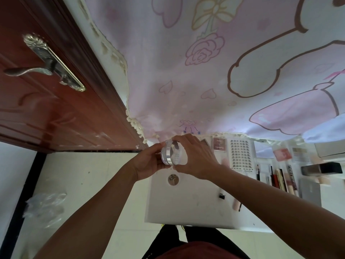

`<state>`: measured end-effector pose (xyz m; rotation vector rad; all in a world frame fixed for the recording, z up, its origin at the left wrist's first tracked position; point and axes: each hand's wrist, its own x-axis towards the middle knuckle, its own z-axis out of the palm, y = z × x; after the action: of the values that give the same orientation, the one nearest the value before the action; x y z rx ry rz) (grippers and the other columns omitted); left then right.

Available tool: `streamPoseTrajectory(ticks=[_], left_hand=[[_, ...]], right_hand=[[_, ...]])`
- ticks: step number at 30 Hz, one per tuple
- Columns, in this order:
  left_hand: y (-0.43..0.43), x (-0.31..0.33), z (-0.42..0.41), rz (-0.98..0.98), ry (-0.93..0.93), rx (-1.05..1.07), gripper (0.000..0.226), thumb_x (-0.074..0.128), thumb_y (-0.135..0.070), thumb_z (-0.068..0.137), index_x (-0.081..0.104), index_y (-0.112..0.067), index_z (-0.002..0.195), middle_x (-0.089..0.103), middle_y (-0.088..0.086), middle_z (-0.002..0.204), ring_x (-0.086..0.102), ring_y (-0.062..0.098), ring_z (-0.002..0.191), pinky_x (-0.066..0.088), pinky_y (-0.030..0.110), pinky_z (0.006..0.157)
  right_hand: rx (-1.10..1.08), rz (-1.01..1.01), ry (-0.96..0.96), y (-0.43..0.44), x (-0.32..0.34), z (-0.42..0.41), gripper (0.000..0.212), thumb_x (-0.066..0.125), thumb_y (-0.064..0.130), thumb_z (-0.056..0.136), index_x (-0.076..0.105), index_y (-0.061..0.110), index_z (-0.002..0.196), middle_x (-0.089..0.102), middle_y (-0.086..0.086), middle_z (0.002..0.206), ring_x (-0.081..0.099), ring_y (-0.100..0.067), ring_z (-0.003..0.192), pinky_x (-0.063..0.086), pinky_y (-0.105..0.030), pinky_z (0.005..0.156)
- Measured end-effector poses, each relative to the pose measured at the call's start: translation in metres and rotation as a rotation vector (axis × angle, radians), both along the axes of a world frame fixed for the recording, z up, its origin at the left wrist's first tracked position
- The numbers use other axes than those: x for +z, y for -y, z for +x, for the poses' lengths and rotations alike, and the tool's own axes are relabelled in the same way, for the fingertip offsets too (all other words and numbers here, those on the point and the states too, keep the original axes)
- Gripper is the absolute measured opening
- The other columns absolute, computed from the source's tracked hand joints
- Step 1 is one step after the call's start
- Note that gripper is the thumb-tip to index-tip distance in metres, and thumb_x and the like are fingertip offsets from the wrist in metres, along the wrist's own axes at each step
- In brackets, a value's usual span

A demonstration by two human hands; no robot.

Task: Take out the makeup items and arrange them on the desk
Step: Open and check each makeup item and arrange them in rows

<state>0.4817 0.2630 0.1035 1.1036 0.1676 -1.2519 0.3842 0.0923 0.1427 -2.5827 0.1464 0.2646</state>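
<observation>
The jar (168, 156) I hold looks like clear, glossy plastic with a shiny silver band. My bench (186, 206) is smooth, matt white. The door (46, 113) is glossy varnished red-brown wood, its handle (28, 71) polished metal. The printed hanging (168, 62) looks like matt cloth.

A room in a home: a red-brown wooden door (46, 113) with an ornate lever handle (44, 62), a pink cartoon cloth (186, 71) of roses and hearts over the wall, and a white counter (190, 204) spread with cosmetics (240, 154)
</observation>
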Motion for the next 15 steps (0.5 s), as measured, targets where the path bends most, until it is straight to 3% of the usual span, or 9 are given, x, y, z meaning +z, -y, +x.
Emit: streamPoseTrajectory(ticks=[3,5,7,10,13,15], left_hand=[[0.0002,0.0018,0.0002,-0.001,-0.007,0.011,0.039,0.055,-0.033,0.093,0.066,-0.007,0.12,0.06,0.02,0.127,0.059,0.03,0.108,0.052,0.038,0.088],[0.0001,0.0027,-0.0001,0.001,-0.01,0.005,0.037,0.062,-0.035,0.088,0.07,-0.009,0.113,0.062,0.018,0.121,0.06,0.029,0.103,0.052,0.036,0.085],[-0.0002,0.002,-0.0007,0.009,-0.015,-0.001,0.037,0.063,-0.036,0.087,0.071,-0.008,0.11,0.063,0.018,0.118,0.061,0.029,0.1,0.053,0.036,0.082],[-0.0008,0.0015,-0.0031,0.008,-0.032,0.014,0.033,0.056,-0.034,0.089,0.073,-0.01,0.104,0.066,0.016,0.112,0.065,0.025,0.094,0.057,0.033,0.074],[-0.0009,-0.0018,-0.0036,0.007,-0.023,-0.002,0.04,0.06,-0.036,0.09,0.068,-0.007,0.115,0.062,0.02,0.121,0.061,0.029,0.102,0.054,0.035,0.081],[-0.0003,-0.0051,-0.0027,0.017,-0.017,-0.004,0.058,0.065,-0.04,0.085,0.059,-0.002,0.128,0.055,0.025,0.132,0.055,0.032,0.11,0.051,0.039,0.087]], right_hand=[[-0.038,0.01,-0.043,-0.002,-0.001,-0.0011,0.091,0.071,0.066,0.071,0.031,0.032,0.144,0.047,0.008,0.136,0.048,-0.016,0.122,0.041,-0.037,0.095],[-0.079,0.01,-0.061,-0.0036,-0.0019,-0.0003,0.081,0.065,0.075,0.069,0.039,0.034,0.134,0.053,0.01,0.13,0.05,-0.016,0.117,0.041,-0.036,0.094],[-0.083,-0.019,-0.045,-0.0042,-0.0023,0.001,0.061,0.065,0.073,0.069,0.044,0.036,0.112,0.057,0.014,0.113,0.053,-0.014,0.107,0.041,-0.032,0.085],[-0.068,-0.006,-0.028,-0.0046,-0.002,0.0015,0.057,0.07,0.063,0.068,0.045,0.034,0.11,0.057,0.014,0.109,0.052,-0.012,0.101,0.039,-0.029,0.079],[-0.052,0.0,-0.002,-0.0047,-0.0001,0.0001,0.064,0.075,0.056,0.068,0.046,0.031,0.119,0.054,0.013,0.113,0.05,-0.012,0.103,0.037,-0.028,0.078],[-0.037,0.012,0.007,-0.0052,0.0001,-0.0011,0.071,0.077,0.05,0.067,0.044,0.029,0.126,0.051,0.012,0.117,0.048,-0.012,0.106,0.037,-0.027,0.078]])
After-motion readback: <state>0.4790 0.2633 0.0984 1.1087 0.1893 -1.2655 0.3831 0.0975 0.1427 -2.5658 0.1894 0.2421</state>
